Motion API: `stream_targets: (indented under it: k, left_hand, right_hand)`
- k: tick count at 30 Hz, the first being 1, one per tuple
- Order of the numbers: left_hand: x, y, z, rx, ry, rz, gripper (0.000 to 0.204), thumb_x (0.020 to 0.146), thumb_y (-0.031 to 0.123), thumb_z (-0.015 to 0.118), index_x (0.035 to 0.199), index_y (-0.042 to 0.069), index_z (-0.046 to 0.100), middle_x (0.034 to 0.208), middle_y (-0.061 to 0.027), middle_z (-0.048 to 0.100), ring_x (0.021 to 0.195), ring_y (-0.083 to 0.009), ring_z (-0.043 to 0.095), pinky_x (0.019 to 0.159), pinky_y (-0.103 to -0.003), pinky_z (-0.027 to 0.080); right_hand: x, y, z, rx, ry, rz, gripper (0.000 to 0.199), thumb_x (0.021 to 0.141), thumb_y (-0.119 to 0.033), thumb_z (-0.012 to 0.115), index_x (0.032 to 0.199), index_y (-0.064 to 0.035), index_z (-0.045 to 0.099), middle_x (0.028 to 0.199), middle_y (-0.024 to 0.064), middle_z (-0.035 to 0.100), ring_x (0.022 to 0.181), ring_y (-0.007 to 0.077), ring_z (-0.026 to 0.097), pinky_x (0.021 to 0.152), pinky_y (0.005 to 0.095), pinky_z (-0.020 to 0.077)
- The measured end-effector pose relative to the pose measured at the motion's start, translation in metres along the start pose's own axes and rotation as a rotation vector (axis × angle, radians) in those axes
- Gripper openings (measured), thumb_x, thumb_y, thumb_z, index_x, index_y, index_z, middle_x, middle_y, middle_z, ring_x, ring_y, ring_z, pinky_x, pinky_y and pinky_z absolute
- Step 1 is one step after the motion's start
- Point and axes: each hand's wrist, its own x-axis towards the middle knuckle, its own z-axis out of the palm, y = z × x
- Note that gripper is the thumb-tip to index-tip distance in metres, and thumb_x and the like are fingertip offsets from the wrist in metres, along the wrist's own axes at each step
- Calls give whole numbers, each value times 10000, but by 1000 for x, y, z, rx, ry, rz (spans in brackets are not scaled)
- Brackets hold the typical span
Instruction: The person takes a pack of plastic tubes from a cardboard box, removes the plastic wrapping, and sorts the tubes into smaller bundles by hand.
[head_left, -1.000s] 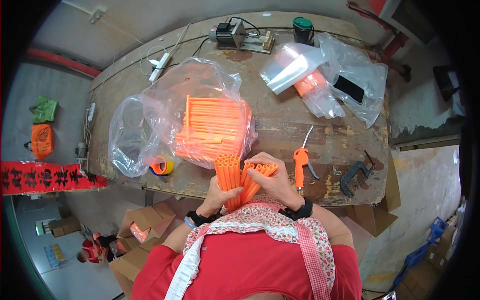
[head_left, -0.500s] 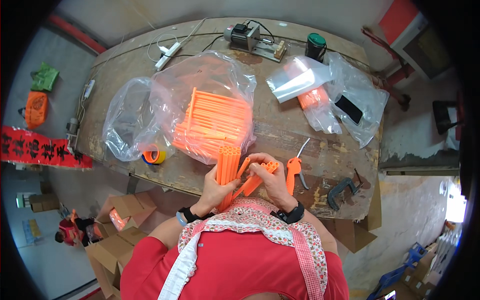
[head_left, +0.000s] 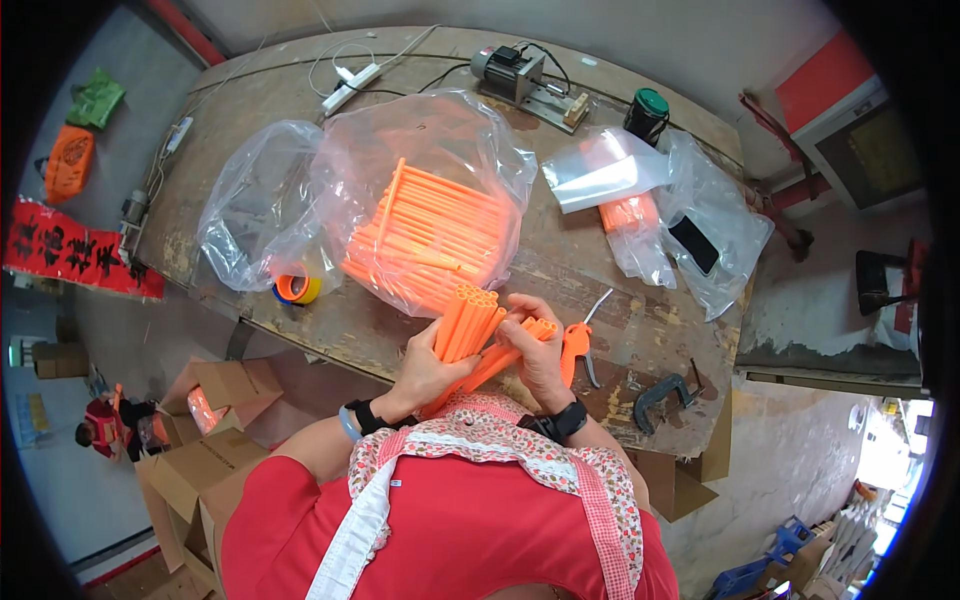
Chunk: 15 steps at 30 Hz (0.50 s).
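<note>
A thick bundle of orange plastic tubes stands in my left hand, whose fingers wrap round its near side at the table's front edge. A smaller bunch of the same tubes slants between both hands. My right hand closes round its upper end, thumb and fingers bent over it. The lower ends of the tubes are hidden by my hands and apron. Just beyond, a clear plastic bag holds a large pile of orange tubes. Beside my right hand lies an orange air blow gun with a thin metal nozzle.
On the wooden table are a C-clamp, a black phone on clear bags, a green-lidded container, a small motor device, a power strip and tape rolls. Cardboard boxes stand at lower left.
The loose tube between my hands has come against the left-hand bundle. That bundle now leans more to the right. The whole view has turned slightly.
</note>
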Motion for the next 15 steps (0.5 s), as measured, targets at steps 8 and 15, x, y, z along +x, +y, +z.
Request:
stream_targets:
  k: [8,15]
  left_hand:
    - [-2,-9,-3,4,55,43,502,734,78,744,1188,-9,548,1027,-92,657,939,-123,610,832,-289,493]
    - [-4,-4,-2,47,70,28,505,733,104,749,1185,-6,553,1015,-99,663,936,-129,616,827,-298,492]
  right_hand:
    - [7,54,-39,-8,237,152,203,861,-46,644,1041,0,561,706,10,549,539,85,501,540,220,438]
    - [9,-39,8,-509,-130,35,219,849,-89,688,1040,-3,627,714,-51,552,575,9,486,501,182,386]
